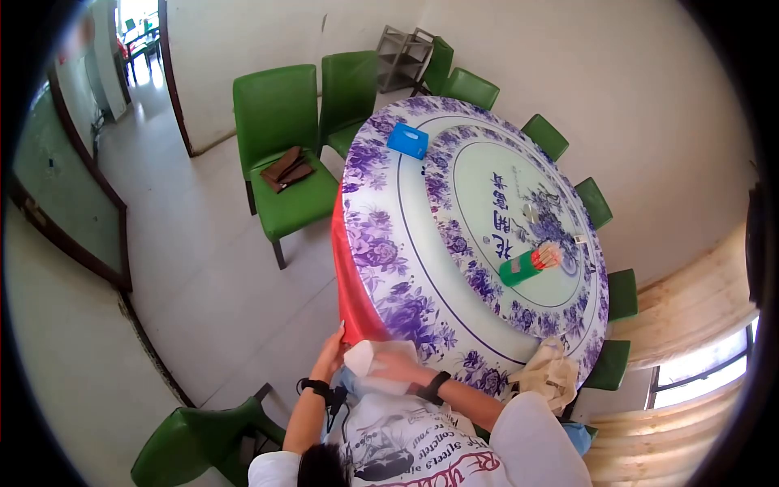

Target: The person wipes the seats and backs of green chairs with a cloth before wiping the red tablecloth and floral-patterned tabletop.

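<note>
Both my hands are at the near left edge of the round table, about a white, translucent thing (365,357) that looks like a bag or paper. My left hand (329,354) is at its left side, fingers pointing up beside the red cloth (355,300); what its fingers hold is unclear. My right hand (402,368) lies across the white thing, blurred, with its fingers partly hidden. On the table (422,276), a green container with red-tipped sticks (519,269) is on the round glass turntable. A beige bag (552,375) rests at the near right edge.
A blue box (407,141) lies on the table's far left. Green chairs (276,105) surround the table; one holds a brown item (286,169). Another green chair (195,442) is at the lower left. A grey shelf (402,58) stands by the back wall.
</note>
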`<state>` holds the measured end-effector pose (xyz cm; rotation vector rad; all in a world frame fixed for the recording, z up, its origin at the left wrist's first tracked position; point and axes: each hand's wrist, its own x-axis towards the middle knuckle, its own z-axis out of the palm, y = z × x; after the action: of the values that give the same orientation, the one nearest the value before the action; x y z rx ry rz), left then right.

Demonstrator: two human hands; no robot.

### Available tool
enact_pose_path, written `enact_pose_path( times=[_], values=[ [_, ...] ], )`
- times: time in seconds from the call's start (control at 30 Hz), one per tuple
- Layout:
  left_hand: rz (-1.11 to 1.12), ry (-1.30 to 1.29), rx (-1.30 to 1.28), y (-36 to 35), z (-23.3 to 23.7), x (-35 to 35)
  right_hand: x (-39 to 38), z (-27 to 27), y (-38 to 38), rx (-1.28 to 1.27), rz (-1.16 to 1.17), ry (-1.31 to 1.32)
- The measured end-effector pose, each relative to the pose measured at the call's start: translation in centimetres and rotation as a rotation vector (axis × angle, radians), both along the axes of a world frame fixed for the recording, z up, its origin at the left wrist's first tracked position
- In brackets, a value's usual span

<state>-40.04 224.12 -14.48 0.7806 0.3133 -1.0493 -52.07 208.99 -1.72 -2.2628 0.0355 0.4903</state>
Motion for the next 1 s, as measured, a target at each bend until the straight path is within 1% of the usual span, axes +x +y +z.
enact_pose_path(
  times=[0.1, 0.2, 0.23, 0.3, 0.33, 0.37, 0.4, 0.43, 0.47, 0.5, 0.57, 0.6, 0.67, 0.73, 0.8, 0.87, 0.9, 0.93, 1.0],
  values=[
    [0.063, 0.011, 0.027, -0.5, 3.0, 0.4, 0.6, 0.1, 0.0, -0.008, 0.077, -0.051],
    [0.125, -0.245, 0.313, -0.7, 3.2, 0.7, 2.5, 3.0, 0.5, -0.062, 0.167, 0.068],
    [0.203, -0.342, 0.431, -0.7, 1.6, 1.1, 3.2, 2.7, 0.1, -0.038, 0.122, 0.0],
    [0.359, -0.531, 0.672, -0.4, -4.2, 1.4, 5.0, 1.6, -0.8, 0.015, 0.034, -0.13],
    [0.396, -0.802, 0.853, 0.7, -4.2, 1.7, 6.8, 2.2, -0.8, 0.02, -0.124, -0.15],
    [0.316, -0.836, 0.91, 1.9, -4.2, 1.8, 8.9, 0.3, -1.2, 0.067, -0.274, -0.353],
    [0.233, -0.869, 0.967, 3.4, -1.9, 2.0, 11.3, 1.0, -0.8, 0.01, -0.478, -0.285],
    [0.148, -0.904, 1.024, 4.4, -0.3, 2.4, 14.1, 2.5, -0.1, 0.002, -0.525, -0.483],
    [0.127, -0.99, 1.058, 4.7, -0.3, 2.7, 18.5, 2.4, 1.2, -0.18, -0.523, -0.572],
    [0.08, -0.954, 1.065, 4.6, 0.0, 2.8, 20.6, -0.2, 1.5, -0.209, -0.464, -0.581],
    [-0.013, -0.879, 1.068, 4.7, 0.7, 3.1, 22.3, -3.9, 2.2, -0.198, -0.289, -0.364],
    [-0.063, -0.842, 1.067, 4.7, 0.9, 3.3, 21.8, -5.5, 2.5, -0.313, -0.188, -0.346],
    [-0.005, -0.896, 1.049, 4.6, 0.4, 4.0, 20.1, -6.6, 3.2, -0.528, -0.013, -0.346],
    [0.008, -0.926, 1.008, 4.2, -1.0, 3.8, 16.7, -6.5, 3.6, -0.6, 0.092, -0.441],
    [-0.011, -0.948, 0.956, 4.5, -2.7, 3.9, 12.0, -5.8, 2.9, -0.542, 0.155, -0.429],
    [-0.023, -0.946, 0.949, 4.5, -4.1, 3.7, 6.6, -7.6, 1.2, -0.448, 0.177, -0.468],
    [-0.03, -0.944, 0.946, 4.3, -4.4, 3.6, 4.3, -7.3, 0.2, -0.408, 0.18, -0.465],
    [-0.046, -0.963, 0.977, 4.0, -4.0, 3.4, 2.0, -4.5, -0.4, -0.344, 0.178, -0.439],
    [-0.187, -0.783, 0.936, 4.0, -2.6, 3.7, -0.2, -2.4, -0.7, -0.277, 0.118, -0.271]
  ],
)
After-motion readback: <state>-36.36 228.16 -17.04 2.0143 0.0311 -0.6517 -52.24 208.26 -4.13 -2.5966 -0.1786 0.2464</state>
